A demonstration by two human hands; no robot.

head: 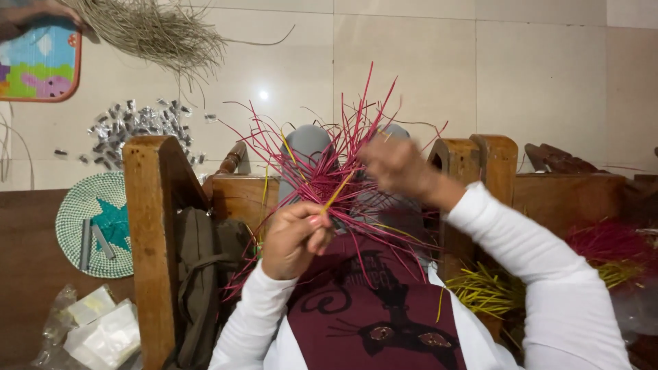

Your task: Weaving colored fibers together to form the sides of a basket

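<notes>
L hand (296,236) clenched on yellow strand (337,193) amid pink straw bundle (329,175), over lap. R hand (391,164) blurred, grip unclear. Clear plastic packets (96,329) lower-left of wooden frame post (149,233); woven round mat (96,223) left of post.

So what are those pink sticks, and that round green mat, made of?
The pink sticks look like dyed dried grass or thin reed: stiff, matte, splaying in fine straight strands from the left hand. The round mat seems coiled from similar fibre, dyed green and white; its ringed rows show that. Neither is certain.
</notes>
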